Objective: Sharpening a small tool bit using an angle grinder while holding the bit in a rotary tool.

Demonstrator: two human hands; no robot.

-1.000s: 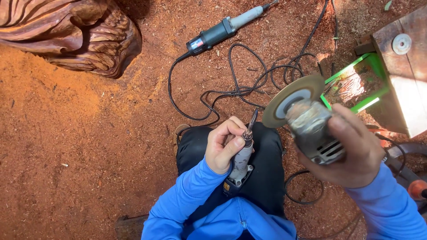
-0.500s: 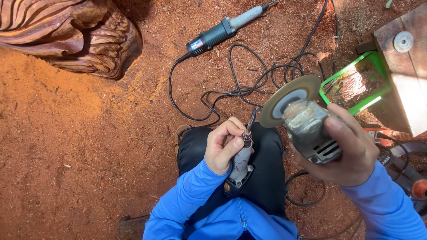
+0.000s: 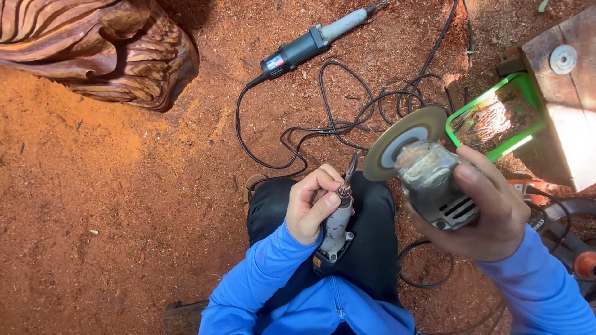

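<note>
One angle grinder [image 3: 428,180] in right hand [image 3: 490,211], one die grinder [image 3: 337,217] in left hand [image 3: 310,205].

Right hand [image 3: 490,211] drew the angle grinder [image 3: 428,177] slightly leftward.

Both hands are raised over the lap, left hand [image 3: 312,208] curled closed, right hand [image 3: 490,211] clasped.

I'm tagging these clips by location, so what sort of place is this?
Probably an outdoor woodcarving work area. The ground is reddish sawdust, a carved wooden piece lies on it, and corded power tools are about: a straight grinder on the ground and an angle grinder in the right hand.
</note>
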